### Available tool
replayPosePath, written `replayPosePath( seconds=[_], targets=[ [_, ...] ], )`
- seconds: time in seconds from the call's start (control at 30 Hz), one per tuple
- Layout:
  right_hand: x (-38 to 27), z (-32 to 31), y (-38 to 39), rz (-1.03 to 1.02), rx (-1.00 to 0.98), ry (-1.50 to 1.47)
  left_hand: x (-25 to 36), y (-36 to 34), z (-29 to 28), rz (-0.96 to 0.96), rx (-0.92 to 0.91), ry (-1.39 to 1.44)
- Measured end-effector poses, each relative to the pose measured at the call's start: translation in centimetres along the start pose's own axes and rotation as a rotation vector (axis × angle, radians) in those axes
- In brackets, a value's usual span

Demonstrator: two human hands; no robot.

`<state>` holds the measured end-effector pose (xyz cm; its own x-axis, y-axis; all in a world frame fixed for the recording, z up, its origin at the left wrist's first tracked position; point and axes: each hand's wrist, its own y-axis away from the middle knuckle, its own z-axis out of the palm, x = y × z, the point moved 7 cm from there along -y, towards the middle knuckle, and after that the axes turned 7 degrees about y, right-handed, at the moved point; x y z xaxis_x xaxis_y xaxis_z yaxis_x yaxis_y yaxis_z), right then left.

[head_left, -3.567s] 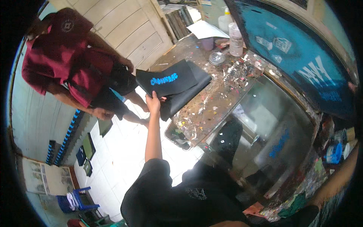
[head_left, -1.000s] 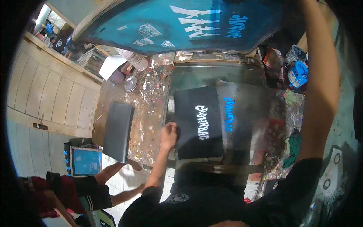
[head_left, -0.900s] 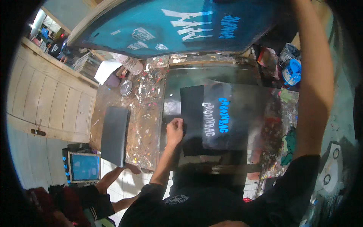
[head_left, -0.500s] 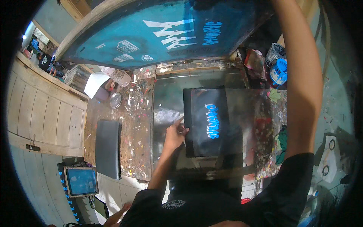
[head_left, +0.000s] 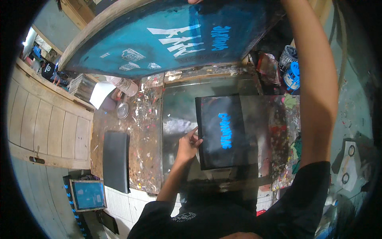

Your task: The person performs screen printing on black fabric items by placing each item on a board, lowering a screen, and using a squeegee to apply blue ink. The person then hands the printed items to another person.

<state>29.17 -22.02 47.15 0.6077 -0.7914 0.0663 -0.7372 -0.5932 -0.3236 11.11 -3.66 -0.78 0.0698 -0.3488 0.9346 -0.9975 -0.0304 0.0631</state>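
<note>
A black flat sheet (head_left: 213, 155) with bright blue lettering lies on the dark glossy board. My left hand (head_left: 189, 146) is at its left edge, thumb and fingers pinching that edge. Above the board stands a large printing screen (head_left: 131, 44), tilted up, its mesh blue with white and blue stencil shapes. My right arm (head_left: 316, 87) reaches up past the screen's right end, and the hand is mostly beyond the top of the picture. Only a bit of a fingertip (head_left: 195, 1) shows at the screen's upper edge; its grip is hidden.
On the paint-stained table (head_left: 145, 167), a black folded piece (head_left: 116, 161) lies at left. Behind it are a round lid (head_left: 122, 110) and a plastic bottle (head_left: 126, 85). A blue basket (head_left: 292, 75) stands at back right. A small framed screen (head_left: 87, 194) sits low at left.
The view has shifted slightly. My left hand has moved a little right along with the sheet's edge. A fingertip now shows at the top; another person's arm at lower left has gone from view.
</note>
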Motion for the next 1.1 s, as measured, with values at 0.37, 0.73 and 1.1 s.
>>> replayPosePath(
  seconds=[0.37,0.73,1.1],
  targets=[
    [0.1,-0.4,0.3,-0.015,0.016,-0.109,2.0,1.6,-1.5,0.510,-0.280,-0.652],
    [-0.8,-0.2,1.3,-0.087,0.008,-0.171,0.9,1.7,-0.9,0.512,-0.404,-0.738],
    [-0.7,-0.1,1.2,-0.067,-0.031,-0.168,1.0,1.7,-1.0,0.495,-0.428,-0.768]
  ],
)
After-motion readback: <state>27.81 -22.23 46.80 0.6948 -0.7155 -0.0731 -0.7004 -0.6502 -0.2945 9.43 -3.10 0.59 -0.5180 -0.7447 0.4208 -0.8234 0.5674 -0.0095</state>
